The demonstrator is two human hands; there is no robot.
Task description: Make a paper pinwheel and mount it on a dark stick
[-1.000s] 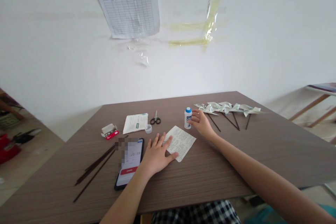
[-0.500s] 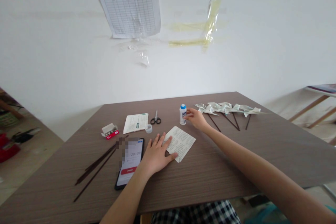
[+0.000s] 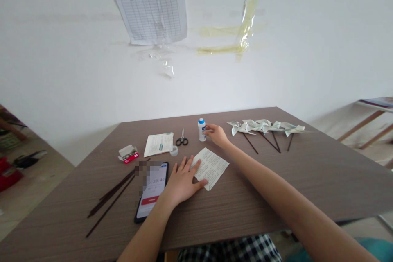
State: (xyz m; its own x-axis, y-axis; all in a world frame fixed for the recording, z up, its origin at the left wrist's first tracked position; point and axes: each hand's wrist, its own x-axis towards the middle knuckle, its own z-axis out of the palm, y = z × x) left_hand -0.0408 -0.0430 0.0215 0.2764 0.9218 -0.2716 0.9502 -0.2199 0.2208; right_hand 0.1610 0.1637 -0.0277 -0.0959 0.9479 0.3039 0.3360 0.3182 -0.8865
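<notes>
My left hand (image 3: pixel 183 184) lies flat with its fingers spread, pressing on the left side of a square sheet of printed paper (image 3: pixel 211 168). Beyond the paper, a small white bottle (image 3: pixel 202 132) with a blue cap stands upright. The fingers of my right hand (image 3: pixel 216 134) are closed on the bottle's right side, and part of its label shows. Just left of the bottle are black-handled scissors (image 3: pixel 182 141). A roll of clear tape (image 3: pixel 174 151) rests near a folded stack of paper (image 3: pixel 159 143).
Several paper pinwheels (image 3: pixel 266 126) on dark sticks lie at the back right. A phone (image 3: pixel 151 194) showing a timer sits left of my left hand, beside several dark sticks (image 3: pixel 112 192). An opened small red-and-white box (image 3: pixel 129 154) stands further left. A wall rises behind the table (image 3: pixel 307 180).
My right hand and the white bottle have moved left and slightly away from me, toward the scissors. My left hand and the paper have stayed in place.
</notes>
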